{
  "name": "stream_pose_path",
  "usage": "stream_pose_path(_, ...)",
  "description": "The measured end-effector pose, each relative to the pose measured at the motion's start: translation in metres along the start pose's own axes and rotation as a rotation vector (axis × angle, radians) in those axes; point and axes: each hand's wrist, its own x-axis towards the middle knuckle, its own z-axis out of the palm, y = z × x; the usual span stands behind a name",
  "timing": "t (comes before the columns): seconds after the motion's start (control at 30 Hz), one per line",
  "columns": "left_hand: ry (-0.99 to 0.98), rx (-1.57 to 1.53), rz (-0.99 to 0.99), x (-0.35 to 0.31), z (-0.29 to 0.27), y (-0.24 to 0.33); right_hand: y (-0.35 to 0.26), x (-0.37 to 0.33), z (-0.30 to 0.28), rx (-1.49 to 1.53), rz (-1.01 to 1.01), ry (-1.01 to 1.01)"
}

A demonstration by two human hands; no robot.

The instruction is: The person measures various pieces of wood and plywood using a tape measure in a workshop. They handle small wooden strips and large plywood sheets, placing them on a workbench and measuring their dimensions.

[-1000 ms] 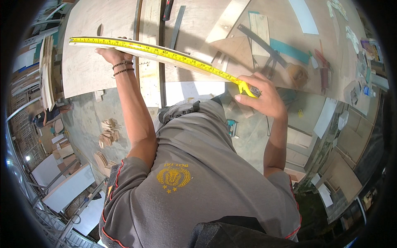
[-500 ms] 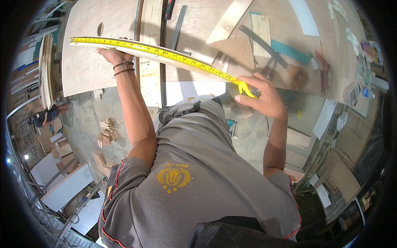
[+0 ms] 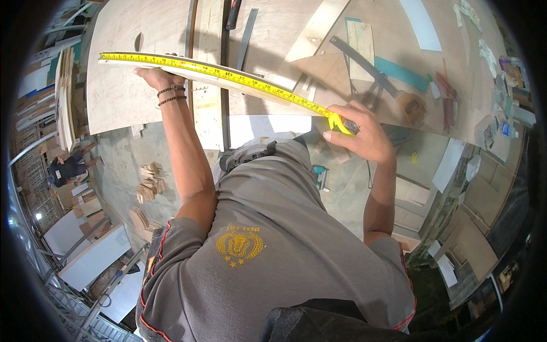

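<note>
Stretching yellow tape measure [image 3: 228, 74] along white strip [image 3: 171, 67] | left hand [image 3: 152, 75] gripping strip | right hand [image 3: 362, 134] gripping tape case

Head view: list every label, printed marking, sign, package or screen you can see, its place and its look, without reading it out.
Yellow steel tape measure: stretched between both hands over a pale wooden strip, black printed scale.
Yellow round emblem: on the grey shirt, stars beneath.
Small blue-capped bottle: far right bench edge, label unclear.
No screens or signs.

A wide plywood workbench [image 3: 268, 40] is seen across the far side. On it, a handsaw [image 3: 364, 65] is laid to the right, a pale offcut [image 3: 360, 41] just beside it, and a teal strip [image 3: 400, 74] farther right.
</note>
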Motion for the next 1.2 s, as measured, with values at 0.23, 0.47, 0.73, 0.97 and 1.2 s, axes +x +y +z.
stream_pose_path(0.23, 0.058, 0.032, 0.011, 0.001, 0.005, -0.001, 0.000, 0.002, -0.002, 0.017, -0.021, -0.009)
stream_pose_path(0.47, 0.118, 0.009, 0.017, 0.000, 0.007, -0.002, 0.002, 0.004, -0.003, 0.029, -0.049, -0.004)
stream_pose_path(0.73, 0.066, 0.048, -0.034, -0.005, 0.013, -0.002, -0.001, 0.001, -0.005, 0.007, -0.022, 0.010)
stream_pose_path(0.97, -0.170, 0.033, -0.132, -0.013, 0.030, -0.081, 0.017, 0.008, -0.005, 0.251, -0.134, 0.114)
stream_pose_path(1.2, -0.077, 0.122, -0.283, -0.089, 0.117, -0.183, 0.031, -0.017, -0.017, 0.619, 0.071, 0.318)
